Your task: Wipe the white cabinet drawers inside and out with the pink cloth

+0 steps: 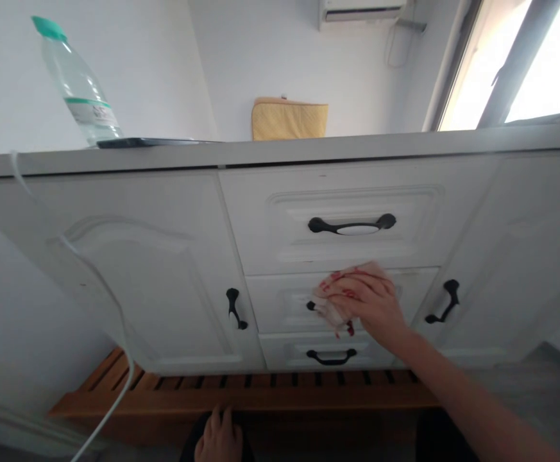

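Note:
My right hand [373, 301] presses a white cloth with red markings [333, 309] against the middle drawer [280, 301] of a white cabinet. Fingers and cloth cover most of that drawer's black handle [311, 306]; only its left end shows. Above is the top drawer's black-and-white handle [351, 226], and below the cloth sits the bottom drawer's handle [331, 358]. Resting on my dark-clothed knee, my left hand [218, 437] holds nothing, its fingers lying slightly apart.
On the cabinet top [270, 151] stand a clear plastic bottle [80, 90] with a green cap and a thin dark flat object [149, 142]. A white cable [120, 314] hangs down at left. A slatted wooden bench [241, 401] runs along the cabinet's base. Black handles flank the drawers.

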A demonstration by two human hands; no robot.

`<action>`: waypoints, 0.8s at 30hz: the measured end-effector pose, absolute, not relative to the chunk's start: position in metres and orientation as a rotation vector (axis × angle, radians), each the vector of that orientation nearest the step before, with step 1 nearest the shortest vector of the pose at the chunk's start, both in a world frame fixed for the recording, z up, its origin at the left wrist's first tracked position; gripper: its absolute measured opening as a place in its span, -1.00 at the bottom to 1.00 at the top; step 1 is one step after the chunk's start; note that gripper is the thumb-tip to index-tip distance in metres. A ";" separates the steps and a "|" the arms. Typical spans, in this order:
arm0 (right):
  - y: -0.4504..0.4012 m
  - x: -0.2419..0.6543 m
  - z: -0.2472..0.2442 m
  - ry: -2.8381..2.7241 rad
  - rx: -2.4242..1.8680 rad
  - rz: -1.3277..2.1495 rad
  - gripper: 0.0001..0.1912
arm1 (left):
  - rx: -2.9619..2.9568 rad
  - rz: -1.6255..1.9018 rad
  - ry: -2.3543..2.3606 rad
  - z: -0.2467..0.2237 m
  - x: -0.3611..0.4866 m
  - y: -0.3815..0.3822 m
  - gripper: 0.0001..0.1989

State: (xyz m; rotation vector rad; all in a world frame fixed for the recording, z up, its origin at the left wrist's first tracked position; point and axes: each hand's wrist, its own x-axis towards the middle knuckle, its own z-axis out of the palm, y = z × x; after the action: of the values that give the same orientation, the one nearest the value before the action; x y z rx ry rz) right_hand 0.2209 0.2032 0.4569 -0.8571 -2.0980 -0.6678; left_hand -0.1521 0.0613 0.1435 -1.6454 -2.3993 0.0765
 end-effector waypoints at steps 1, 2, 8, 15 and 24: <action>0.203 0.243 0.453 -2.060 -0.901 -0.676 -0.73 | -1.651 0.078 -2.392 0.144 -0.152 0.061 -0.56; 0.203 0.262 0.449 -2.009 -0.950 -0.681 -0.73 | -1.655 0.077 -2.381 0.145 -0.151 0.061 -0.57; 0.193 0.314 0.387 -1.707 -1.129 -0.566 -0.72 | -1.670 0.094 -2.351 0.156 -0.145 0.060 -0.58; 0.136 0.287 0.276 -1.779 -1.253 -0.028 -0.65 | -1.707 0.084 -2.345 0.151 -0.149 0.056 -0.57; 0.135 0.172 0.432 -1.587 -0.932 -0.310 -0.51 | -1.705 0.074 -2.391 0.152 -0.148 0.056 -0.55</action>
State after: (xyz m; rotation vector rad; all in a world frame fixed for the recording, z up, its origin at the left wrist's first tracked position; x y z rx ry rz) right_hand 0.1720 0.1352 0.4323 -0.9316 -1.5871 -0.3104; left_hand -0.1476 0.0557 0.1516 -1.7052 -2.3906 0.0735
